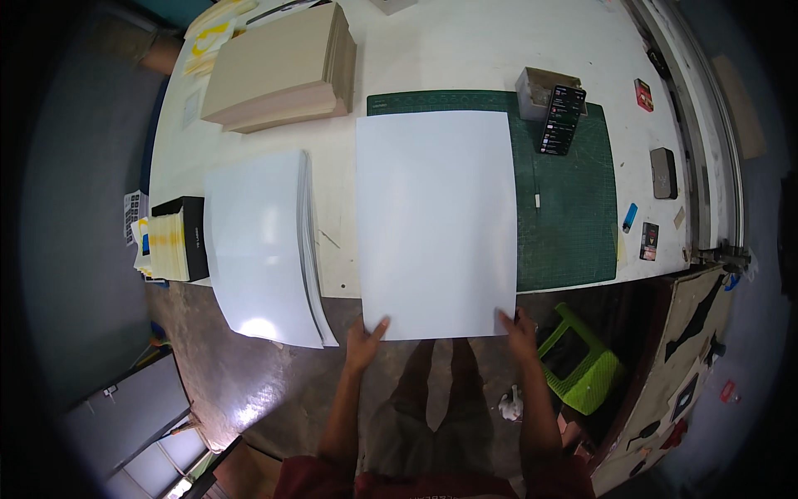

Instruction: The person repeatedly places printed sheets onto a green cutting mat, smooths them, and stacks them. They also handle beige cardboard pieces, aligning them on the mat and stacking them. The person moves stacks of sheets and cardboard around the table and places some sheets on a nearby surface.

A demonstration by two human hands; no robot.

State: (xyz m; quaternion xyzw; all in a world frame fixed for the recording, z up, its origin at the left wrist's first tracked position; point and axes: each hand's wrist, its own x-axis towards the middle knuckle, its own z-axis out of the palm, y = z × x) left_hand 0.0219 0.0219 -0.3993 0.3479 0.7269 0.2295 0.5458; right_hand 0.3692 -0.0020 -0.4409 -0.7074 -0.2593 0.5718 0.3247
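A large white sheet (436,216) lies partly over the green cutting mat (569,216), its near end reaching past the table's front edge. My left hand (364,339) grips the near left corner, thumb on top. At the near right corner my right hand (519,333) holds the same sheet, also with the thumb above and the fingers hidden beneath. Left of it, a stack of glossy white sheets (258,241) droops over the table edge. Farther back stands a thick stack of beige boards (274,66).
A phone (563,121) leans on a small box (532,83) on the mat. Along the right lie a blue lighter (630,218), a dark case (663,173) and small packs. A black box (193,237) sits at the left edge. Below right is a green plastic stool (594,374).
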